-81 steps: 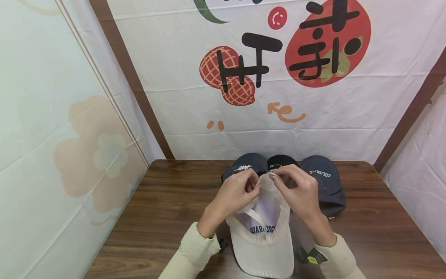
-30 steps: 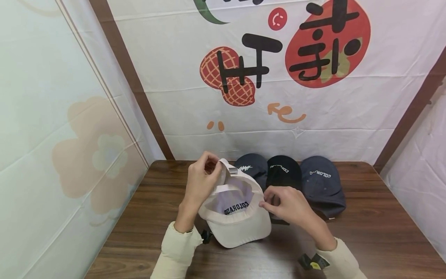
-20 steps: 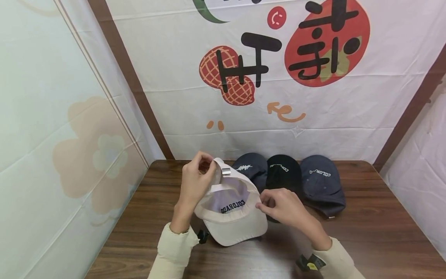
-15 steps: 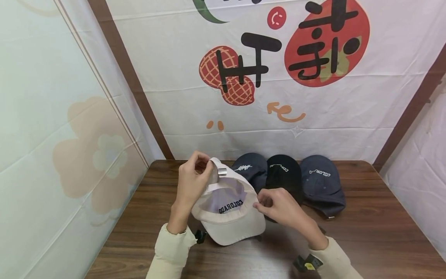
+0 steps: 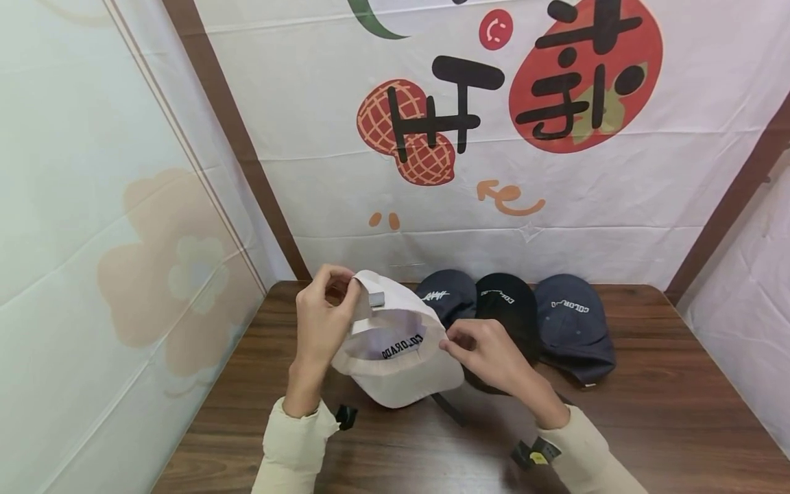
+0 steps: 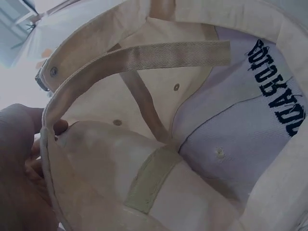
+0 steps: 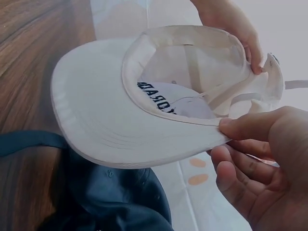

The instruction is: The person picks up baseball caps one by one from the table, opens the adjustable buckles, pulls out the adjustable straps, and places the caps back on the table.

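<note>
A cream baseball cap [image 5: 407, 381] is held up off the table, its inside facing me and its brim toward me. Mirrored dark COLORADO stitching shows inside it. My left hand [image 5: 321, 319] pinches the back edge of the cap near the strap's metal buckle [image 5: 376, 299]. In the left wrist view the loose strap [image 6: 178, 55] arches across the opening. My right hand [image 7: 269, 159] pinches the cap's edge where the brim meets the crown, thumb on top and fingers underneath.
Behind, along the wooden table [image 5: 247, 418], lie a navy cap [image 5: 447, 291], a black cap [image 5: 506, 309] and a dark blue cap [image 5: 574, 329] in a row. A printed white cloth [image 5: 339, 165] hangs at the table's far edge. A dark strap [image 5: 448, 409] shows below the cream cap.
From lying brim-down before me, the cream cap has been lifted and shifted left, then tilted up. My right hand has moved from its back strap to the brim's side; my left keeps the back edge.
</note>
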`<state>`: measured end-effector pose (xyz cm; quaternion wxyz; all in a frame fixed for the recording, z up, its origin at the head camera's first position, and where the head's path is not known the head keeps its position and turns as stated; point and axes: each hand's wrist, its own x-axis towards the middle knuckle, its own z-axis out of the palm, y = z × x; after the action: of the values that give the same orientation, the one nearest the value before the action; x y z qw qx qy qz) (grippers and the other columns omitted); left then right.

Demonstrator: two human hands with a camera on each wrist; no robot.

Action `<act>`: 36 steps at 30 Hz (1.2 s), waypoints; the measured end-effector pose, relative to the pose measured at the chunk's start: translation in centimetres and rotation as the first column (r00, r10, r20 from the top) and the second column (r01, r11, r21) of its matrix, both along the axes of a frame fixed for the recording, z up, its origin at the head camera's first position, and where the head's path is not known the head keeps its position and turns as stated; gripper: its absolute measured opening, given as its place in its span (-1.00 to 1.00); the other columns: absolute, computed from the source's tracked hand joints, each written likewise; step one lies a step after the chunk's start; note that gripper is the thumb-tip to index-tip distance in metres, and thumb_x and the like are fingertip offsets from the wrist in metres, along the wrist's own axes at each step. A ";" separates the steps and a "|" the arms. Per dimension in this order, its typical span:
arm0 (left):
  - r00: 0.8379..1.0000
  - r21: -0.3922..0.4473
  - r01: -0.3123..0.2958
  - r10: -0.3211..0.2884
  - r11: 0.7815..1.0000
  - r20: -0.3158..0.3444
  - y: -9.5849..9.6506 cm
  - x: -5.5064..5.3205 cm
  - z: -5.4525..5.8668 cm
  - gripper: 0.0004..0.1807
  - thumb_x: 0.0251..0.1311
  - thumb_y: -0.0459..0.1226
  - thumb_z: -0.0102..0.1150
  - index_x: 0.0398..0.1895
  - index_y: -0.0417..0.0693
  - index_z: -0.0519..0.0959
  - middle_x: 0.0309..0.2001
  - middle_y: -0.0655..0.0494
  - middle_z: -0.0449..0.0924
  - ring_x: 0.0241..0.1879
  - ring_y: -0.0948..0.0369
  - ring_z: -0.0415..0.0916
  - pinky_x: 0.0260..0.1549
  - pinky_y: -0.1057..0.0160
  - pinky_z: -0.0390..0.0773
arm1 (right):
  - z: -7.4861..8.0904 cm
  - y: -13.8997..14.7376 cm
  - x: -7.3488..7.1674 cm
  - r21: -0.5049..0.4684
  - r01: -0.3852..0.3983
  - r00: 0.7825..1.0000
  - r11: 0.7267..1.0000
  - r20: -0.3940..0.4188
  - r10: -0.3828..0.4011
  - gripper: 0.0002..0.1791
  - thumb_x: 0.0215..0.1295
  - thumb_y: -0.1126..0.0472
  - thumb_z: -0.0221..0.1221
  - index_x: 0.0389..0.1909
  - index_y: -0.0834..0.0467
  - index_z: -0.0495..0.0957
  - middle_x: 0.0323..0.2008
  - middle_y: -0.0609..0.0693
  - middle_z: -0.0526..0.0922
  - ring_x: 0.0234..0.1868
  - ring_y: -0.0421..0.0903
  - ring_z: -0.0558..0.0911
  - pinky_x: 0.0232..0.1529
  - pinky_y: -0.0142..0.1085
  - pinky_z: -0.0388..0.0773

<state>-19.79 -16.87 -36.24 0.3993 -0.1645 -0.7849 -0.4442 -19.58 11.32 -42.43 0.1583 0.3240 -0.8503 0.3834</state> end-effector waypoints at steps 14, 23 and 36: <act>0.995 0.057 -0.030 0.035 0.998 -0.095 -0.5 1.2 1.3 -0.91 0.28 -0.54 0.28 -0.23 -0.24 0.66 -0.40 -0.05 0.76 -0.40 0.35 0.57 -0.34 0.54 0.52 | 0.5 -1.1 -0.9 -0.081 -0.046 0.984 0.996 -0.174 0.031 -0.90 0.31 0.26 0.48 -0.34 0.03 0.75 -0.40 -0.19 0.74 -0.43 -0.37 0.62 -0.39 -0.37 0.65; 0.993 0.067 -0.032 0.039 0.997 -0.116 -0.6 1.7 1.9 -0.93 0.29 -0.55 0.27 -0.22 -0.30 0.64 -0.40 -0.08 0.75 -0.41 0.43 0.55 -0.32 0.55 0.53 | 1.4 -1.7 -1.6 -0.127 -0.037 0.965 0.991 -0.263 0.002 -0.90 0.29 0.30 0.48 -0.35 0.08 0.74 -0.40 -0.13 0.75 -0.46 -0.31 0.62 -0.45 -0.38 0.61; 0.989 0.074 -0.041 0.051 0.996 -0.138 -0.6 2.0 2.0 -0.91 0.26 -0.56 0.29 -0.21 -0.32 0.65 -0.40 -0.09 0.73 -0.43 0.37 0.55 -0.32 0.52 0.54 | 1.9 -2.7 -3.3 -0.109 -0.012 0.953 0.994 -0.302 -0.022 -0.92 0.34 0.26 0.45 -0.32 0.11 0.73 -0.40 -0.09 0.72 -0.47 -0.28 0.62 -0.46 -0.41 0.58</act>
<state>-17.79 -17.43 -34.29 0.4688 -0.1629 -0.7425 -0.4498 -22.89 8.60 -40.55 0.3054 0.3677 -0.7943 0.3750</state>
